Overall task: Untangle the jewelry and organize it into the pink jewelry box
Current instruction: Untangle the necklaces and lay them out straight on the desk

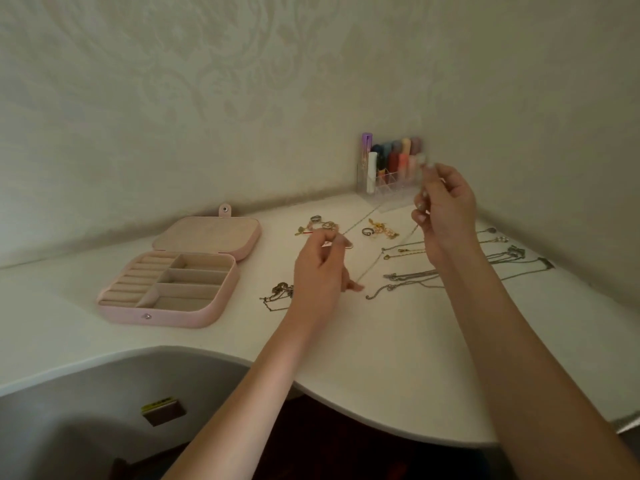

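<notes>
The pink jewelry box (207, 315) lies open at the left of the white table, its beige compartments bare. A thin silver chain (372, 261) stretches in the air between my hands. My left hand (320, 271) pinches its lower end above the table's middle. My right hand (445, 211) is raised and pinches its upper end. Rings and a small bracelet (320, 226) lie behind my left hand. Gold pieces and a dark ring (377, 231) sit further right. Several chains (512, 258) are spread out at the right. A dark tangled chain (277, 294) lies left of my left hand.
A clear organizer (388, 171) with coloured tubes stands in the back corner against the wall. The table (381, 358) has a curved front edge. Below it at the left is a grey surface with a small dark object (162, 410).
</notes>
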The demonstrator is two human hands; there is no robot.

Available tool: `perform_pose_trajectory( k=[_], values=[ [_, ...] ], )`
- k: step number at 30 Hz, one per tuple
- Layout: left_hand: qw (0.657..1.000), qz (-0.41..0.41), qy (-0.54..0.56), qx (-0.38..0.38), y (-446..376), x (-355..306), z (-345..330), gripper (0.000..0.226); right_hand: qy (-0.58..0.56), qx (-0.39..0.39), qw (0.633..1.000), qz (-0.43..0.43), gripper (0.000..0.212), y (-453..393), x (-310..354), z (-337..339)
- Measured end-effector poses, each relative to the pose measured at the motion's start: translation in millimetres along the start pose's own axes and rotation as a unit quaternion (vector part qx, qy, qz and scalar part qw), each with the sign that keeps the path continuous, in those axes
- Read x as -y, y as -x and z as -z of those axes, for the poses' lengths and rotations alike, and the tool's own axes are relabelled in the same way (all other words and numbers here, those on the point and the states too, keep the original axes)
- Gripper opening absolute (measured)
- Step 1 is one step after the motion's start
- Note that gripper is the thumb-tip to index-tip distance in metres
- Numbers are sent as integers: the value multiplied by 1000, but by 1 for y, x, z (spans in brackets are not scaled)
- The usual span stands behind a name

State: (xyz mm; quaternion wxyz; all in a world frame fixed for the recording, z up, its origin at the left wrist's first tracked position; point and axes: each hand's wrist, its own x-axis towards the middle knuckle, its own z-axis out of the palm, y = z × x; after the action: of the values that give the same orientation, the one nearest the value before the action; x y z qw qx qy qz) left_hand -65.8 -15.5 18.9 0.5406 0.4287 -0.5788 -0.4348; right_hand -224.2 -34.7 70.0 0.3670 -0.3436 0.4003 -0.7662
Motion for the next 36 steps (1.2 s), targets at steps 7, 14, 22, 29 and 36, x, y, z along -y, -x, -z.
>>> perform_pose_trajectory(
  k=[7,14,22,29,36],
  values=[
    [998,57,-1,11,20,-5,4,6,191,-154,962,117,5,-2,-26,32],
    [992,12,-102,73,44,-5,-33,8,426,-182,870,171,8,16,-5,119],
    [919,-164,-326,148,55,-6,-75,13,653,-177,730,97,13,34,23,183],
    [897,-169,-381,147,51,0,-78,15,734,-145,660,71,13,24,16,180],
    [895,-196,-374,144,55,1,-75,18,739,-89,652,141,29,27,13,174]
  ],
)
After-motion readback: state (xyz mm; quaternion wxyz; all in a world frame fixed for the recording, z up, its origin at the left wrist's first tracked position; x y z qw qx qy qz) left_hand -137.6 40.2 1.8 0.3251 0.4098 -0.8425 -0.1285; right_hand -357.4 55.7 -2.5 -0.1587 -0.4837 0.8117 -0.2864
